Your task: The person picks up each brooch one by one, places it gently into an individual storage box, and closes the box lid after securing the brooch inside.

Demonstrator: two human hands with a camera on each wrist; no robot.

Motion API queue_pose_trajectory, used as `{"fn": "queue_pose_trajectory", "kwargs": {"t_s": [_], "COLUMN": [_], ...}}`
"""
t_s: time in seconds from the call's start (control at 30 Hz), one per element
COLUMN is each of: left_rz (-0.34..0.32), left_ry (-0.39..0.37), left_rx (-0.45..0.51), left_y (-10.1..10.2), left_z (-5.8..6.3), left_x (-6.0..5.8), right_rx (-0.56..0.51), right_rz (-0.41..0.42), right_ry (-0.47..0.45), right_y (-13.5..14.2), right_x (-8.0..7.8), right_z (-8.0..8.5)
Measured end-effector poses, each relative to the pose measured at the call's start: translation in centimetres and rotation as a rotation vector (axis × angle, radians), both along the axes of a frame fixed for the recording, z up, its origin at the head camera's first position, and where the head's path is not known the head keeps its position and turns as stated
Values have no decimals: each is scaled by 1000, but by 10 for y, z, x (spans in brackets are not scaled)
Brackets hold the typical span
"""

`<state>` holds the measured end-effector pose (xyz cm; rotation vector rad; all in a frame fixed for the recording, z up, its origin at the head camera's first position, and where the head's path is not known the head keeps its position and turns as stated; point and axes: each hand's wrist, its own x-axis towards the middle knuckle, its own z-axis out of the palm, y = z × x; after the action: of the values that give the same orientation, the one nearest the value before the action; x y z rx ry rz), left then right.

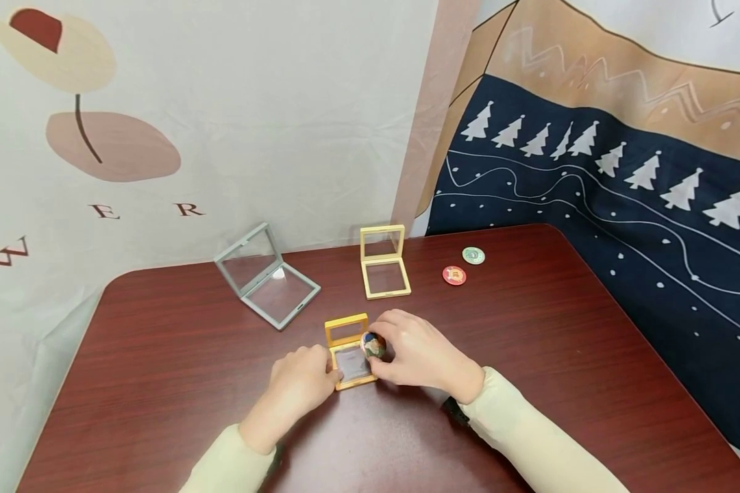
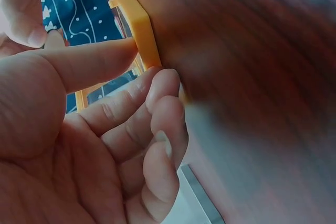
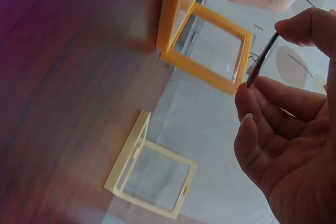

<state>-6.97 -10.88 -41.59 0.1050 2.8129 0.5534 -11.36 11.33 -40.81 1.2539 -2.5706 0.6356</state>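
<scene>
A small orange-yellow display frame [image 1: 354, 365] with clear film windows stands opened on the table, its lid raised at the back. My left hand [image 1: 303, 378] holds its left edge; in the left wrist view the thumb and index fingertips meet the orange rim [image 2: 143, 27]. With thumb and fingertips my right hand [image 1: 418, 349] pinches a round picture badge [image 1: 373, 344] over the frame's right side. Seen edge-on in the right wrist view, the badge [image 3: 262, 60] is thin, dark and slightly curved, tilted beside the raised orange lid [image 3: 202, 74].
Behind lie an opened grey display frame [image 1: 279, 311] at the left and an opened pale yellow one [image 1: 387, 296] in the middle. A red disc [image 1: 453, 275] and a green disc [image 1: 473, 255] lie at the back right of the dark red table [image 1: 518, 308]. Printed cloth hangs behind.
</scene>
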Motion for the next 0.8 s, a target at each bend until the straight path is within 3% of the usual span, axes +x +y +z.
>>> {"fn": "queue_pose_trajectory", "kwargs": {"t_s": [0.27,0.6,0.8], "left_rz": [-4,-20,-20], "left_ry": [1,20,31], "left_rx": [27,31,25], "left_y": [9,14,16], "left_z": [-1,-3,-3], "left_x": [-1,-2,-2], "right_rx": [73,219,286], "right_rz": [34,32,41], "right_ry": [26,-28,14], "right_y": [-9,-18,-19], "right_x": [2,4,4], "right_z": [-7,-10,-15]}}
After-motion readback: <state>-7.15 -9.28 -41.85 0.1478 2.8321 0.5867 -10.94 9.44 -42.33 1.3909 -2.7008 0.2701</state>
